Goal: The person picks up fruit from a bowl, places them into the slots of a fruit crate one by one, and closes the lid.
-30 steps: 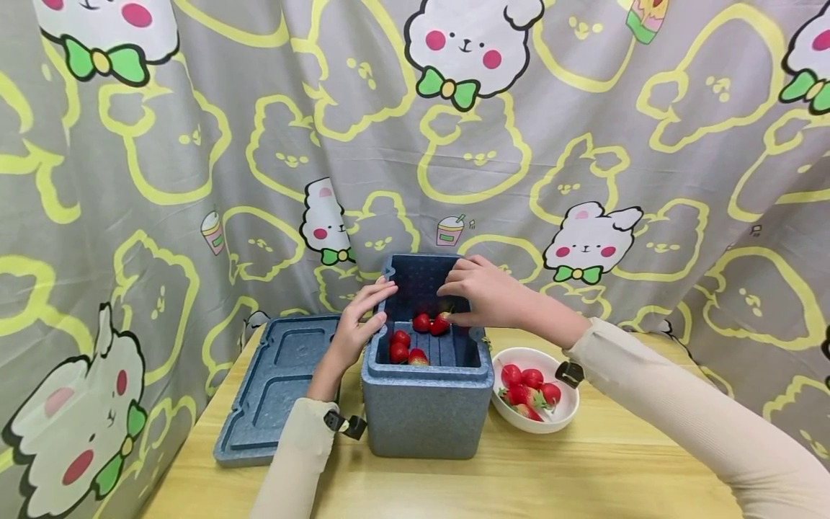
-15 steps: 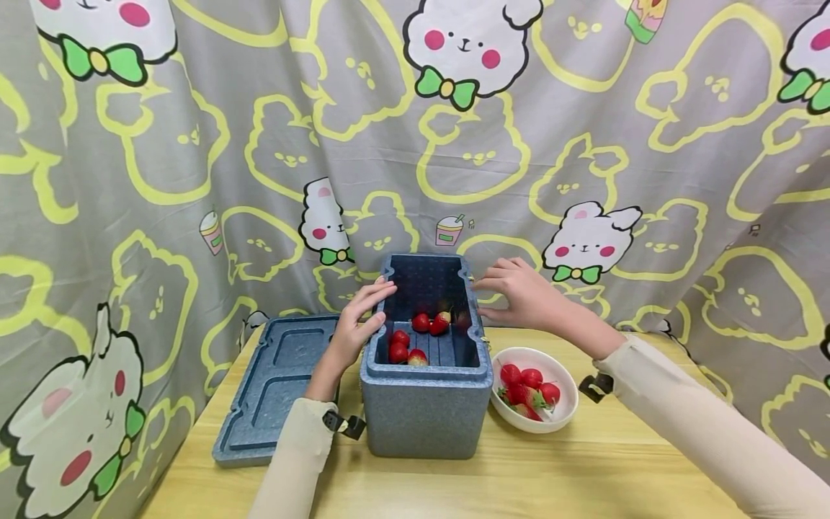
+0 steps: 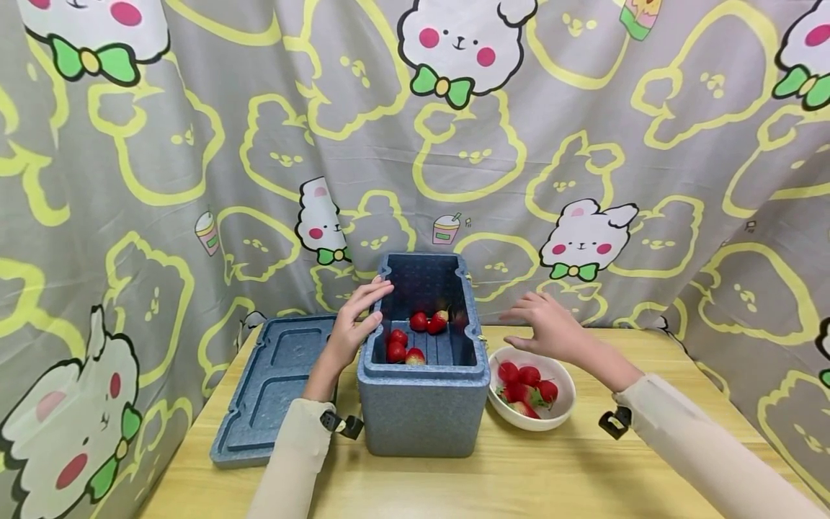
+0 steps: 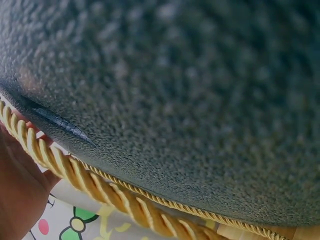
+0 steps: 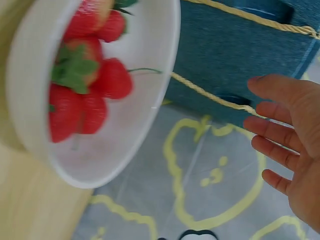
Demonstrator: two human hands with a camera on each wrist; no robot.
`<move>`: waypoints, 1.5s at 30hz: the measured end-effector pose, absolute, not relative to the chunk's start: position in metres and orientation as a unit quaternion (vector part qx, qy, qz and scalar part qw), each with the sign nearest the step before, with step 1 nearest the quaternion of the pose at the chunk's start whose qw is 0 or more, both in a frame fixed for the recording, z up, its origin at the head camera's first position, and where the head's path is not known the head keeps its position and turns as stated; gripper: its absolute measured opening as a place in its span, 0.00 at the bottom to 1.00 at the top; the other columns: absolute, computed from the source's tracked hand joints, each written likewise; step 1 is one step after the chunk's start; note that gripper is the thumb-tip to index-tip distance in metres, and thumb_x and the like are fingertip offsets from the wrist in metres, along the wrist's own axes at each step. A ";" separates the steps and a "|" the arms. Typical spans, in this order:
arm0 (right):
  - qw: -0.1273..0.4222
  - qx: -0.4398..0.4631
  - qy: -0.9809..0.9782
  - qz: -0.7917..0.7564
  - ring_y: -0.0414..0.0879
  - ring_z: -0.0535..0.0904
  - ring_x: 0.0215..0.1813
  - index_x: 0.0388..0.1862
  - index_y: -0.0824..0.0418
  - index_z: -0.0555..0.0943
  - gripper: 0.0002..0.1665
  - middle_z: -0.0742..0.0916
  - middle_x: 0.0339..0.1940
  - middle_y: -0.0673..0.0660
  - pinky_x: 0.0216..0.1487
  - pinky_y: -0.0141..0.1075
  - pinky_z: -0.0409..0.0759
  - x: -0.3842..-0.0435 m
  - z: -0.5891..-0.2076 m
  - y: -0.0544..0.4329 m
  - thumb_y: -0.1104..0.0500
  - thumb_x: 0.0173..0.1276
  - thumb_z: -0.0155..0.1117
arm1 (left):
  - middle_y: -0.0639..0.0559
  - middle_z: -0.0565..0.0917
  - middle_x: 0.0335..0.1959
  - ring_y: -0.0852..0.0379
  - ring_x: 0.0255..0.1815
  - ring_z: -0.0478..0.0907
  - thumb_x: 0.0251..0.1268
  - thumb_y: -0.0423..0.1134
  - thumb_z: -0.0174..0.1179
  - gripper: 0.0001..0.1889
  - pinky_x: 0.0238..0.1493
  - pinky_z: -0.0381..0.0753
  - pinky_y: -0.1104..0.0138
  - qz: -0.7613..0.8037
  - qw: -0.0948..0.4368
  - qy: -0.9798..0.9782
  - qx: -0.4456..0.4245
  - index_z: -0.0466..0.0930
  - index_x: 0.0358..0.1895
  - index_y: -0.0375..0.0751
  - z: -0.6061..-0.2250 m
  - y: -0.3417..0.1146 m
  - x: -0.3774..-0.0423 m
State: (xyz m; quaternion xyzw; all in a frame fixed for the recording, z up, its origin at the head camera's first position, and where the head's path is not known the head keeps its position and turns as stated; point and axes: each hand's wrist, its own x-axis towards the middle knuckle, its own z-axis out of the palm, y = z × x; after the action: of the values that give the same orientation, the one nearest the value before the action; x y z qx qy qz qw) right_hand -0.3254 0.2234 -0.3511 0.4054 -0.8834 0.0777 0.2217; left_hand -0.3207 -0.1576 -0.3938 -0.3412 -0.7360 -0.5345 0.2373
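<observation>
A blue-grey foam box (image 3: 421, 418) stands without its lid, with several red strawberries (image 3: 436, 322) on its floor. My left hand (image 3: 352, 321) rests on the box's left rim, fingers extended; in the left wrist view it shows partly beside a gold twisted rope (image 4: 80, 175) along the box wall. To the right of the box sits a white bowl (image 3: 563, 412) holding several strawberries (image 3: 517, 393). Just behind and above this bowl hovers my right hand (image 3: 547, 328), fingers spread and holding nothing. In the right wrist view, the right hand (image 5: 295, 135) is apart from the bowl.
The box's lid (image 3: 272, 389) lies on the wooden table (image 3: 583, 468) to the left of the box. A patterned curtain (image 3: 486, 158) hangs behind and at both sides. Rope (image 5: 210, 94) also runs along the box's right side.
My right hand has moved from inside the box, over its right rim, to the right and down toward the bowl. The left hand has stayed on the rim.
</observation>
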 end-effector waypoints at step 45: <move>0.135 0.396 -0.908 0.012 0.47 0.77 0.40 0.43 0.61 0.89 0.23 0.90 0.36 0.54 0.48 0.47 0.73 -0.330 -0.438 0.234 0.50 0.51 0.82 | 0.38 0.75 0.71 0.39 0.81 0.58 0.66 0.28 0.50 0.25 0.80 0.53 0.40 -0.535 0.233 -0.739 -0.337 0.76 0.67 0.32 -0.392 -0.159 -0.322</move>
State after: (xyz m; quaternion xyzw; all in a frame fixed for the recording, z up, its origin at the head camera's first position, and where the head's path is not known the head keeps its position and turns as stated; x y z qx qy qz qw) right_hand -0.3299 0.2345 -0.4376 0.3960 -0.9083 0.0116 0.1348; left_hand -0.3219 -0.1588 -0.3919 -0.3371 -0.7387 -0.5353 0.2328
